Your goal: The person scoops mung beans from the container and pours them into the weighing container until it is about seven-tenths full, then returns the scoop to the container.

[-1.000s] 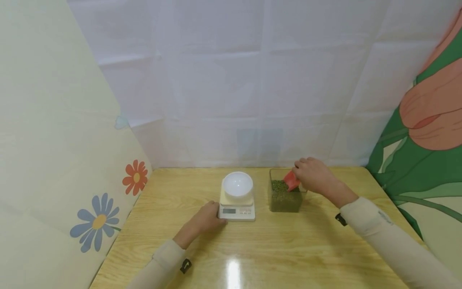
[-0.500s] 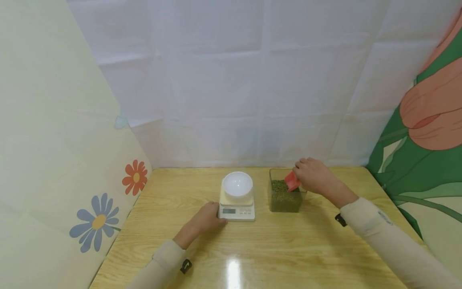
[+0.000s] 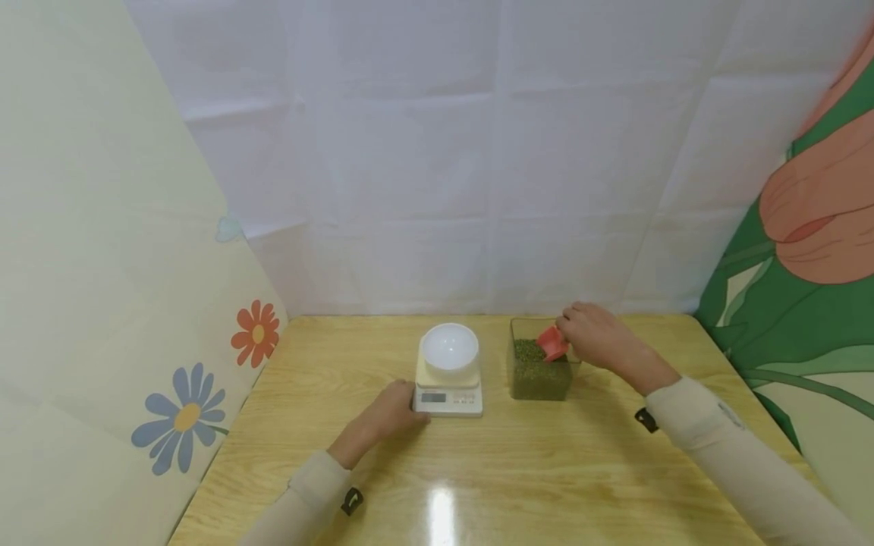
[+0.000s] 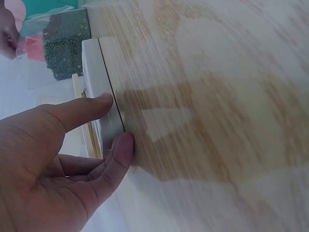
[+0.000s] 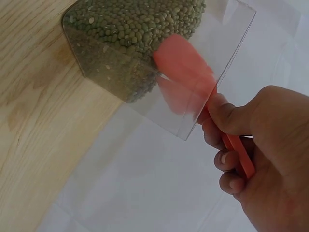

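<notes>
My right hand [image 3: 595,334] grips the handle of a red plastic scoop [image 5: 182,67]. The scoop's blade dips inside a clear square container [image 3: 539,383], its tip at the mung beans [image 5: 130,21] that partly fill it. To the left stands a white kitchen scale [image 3: 448,402] bearing a white bowl [image 3: 450,350], whose visible inside is bare. My left hand [image 3: 391,413] holds the scale at its front left corner. In the left wrist view the thumb lies on the scale's front edge and the other fingers curl at its side.
Everything stands on a wood-grain table [image 3: 546,478], with the scale and container towards its back edge. A white sheet [image 3: 410,167] hangs behind, and flower-printed panels [image 3: 184,417] flank the left and right sides.
My right hand has dipped very slightly and the scoop has tilted a little in the beans. The left hand, scale and bowl stay in place.
</notes>
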`<state>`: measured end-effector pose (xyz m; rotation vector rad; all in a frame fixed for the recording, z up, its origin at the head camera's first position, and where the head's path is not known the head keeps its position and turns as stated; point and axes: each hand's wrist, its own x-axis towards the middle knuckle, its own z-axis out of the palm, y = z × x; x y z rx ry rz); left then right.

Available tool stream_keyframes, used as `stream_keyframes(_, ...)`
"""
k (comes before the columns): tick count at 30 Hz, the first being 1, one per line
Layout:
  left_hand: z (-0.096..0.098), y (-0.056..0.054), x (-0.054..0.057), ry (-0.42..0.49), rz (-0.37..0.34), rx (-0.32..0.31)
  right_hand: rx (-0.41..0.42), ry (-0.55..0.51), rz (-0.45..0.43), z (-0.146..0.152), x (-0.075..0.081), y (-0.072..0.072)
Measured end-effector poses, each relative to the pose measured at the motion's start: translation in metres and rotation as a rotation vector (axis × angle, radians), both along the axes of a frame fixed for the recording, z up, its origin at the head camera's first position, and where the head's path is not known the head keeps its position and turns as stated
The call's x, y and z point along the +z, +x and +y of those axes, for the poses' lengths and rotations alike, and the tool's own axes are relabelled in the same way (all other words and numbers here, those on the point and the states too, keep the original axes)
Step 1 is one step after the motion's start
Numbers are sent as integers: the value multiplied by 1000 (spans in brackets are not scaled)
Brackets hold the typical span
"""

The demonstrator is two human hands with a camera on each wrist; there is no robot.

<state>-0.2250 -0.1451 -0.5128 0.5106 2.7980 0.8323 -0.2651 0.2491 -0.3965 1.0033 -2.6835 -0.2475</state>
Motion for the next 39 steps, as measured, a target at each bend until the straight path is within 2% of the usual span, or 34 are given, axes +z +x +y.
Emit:
stream_keyframes(25,-1,-4,-2,-4,-7,8,49,-37,41,4,-18,-6)
stream_keyframes(39,-1,-5,-5,8,1,-8,40,-89,3,1,-26,-8)
